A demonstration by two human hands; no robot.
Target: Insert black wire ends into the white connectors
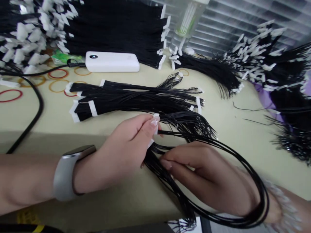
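Left hand (123,150) pinches white tab (155,121) of cord bundle (170,152) near table (243,129) front edge. Right hand (209,176) fingers closed on same cords, loose loop (255,194) draped round wrist. Done, by look: taped bundles (136,100) laid mid-table; more piles (109,29) along back edge. Left, by look: bundle in hand not yet laid down. Rubber bands (57,85) and power bank (111,61) toward back left.

Two bare hands are working: the left hand (121,152) and the right hand (209,178). One white oblong plastic power bank (112,61) is lying on the table. One clear plastic bottle (187,22) is standing behind it. About seven thin rubber bands (58,85), red and tan, are showing. One grey wristwatch (69,171) is sitting on the left wrist.
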